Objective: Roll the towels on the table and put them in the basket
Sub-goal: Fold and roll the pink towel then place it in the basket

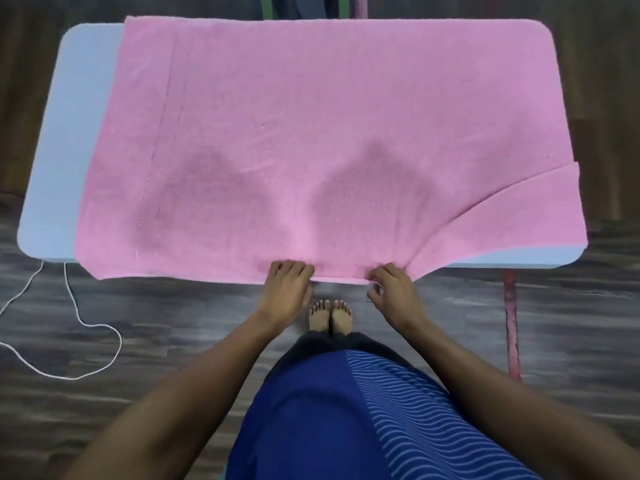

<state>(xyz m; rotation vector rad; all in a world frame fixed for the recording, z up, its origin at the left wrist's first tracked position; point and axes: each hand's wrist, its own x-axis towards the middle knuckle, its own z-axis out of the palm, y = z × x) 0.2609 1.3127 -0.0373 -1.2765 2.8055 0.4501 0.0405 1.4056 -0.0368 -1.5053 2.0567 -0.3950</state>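
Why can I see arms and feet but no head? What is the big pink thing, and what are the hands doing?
The camera sits on the person's head and looks down, so you see what they see, right down to their bare feet. The big pink thing is a towel, spread flat over a pale table. The left hand and the right hand each grip the towel's edge nearest the body, with fingers curled on it. Near the right side the towel has a fold. A white cord lies on the floor.
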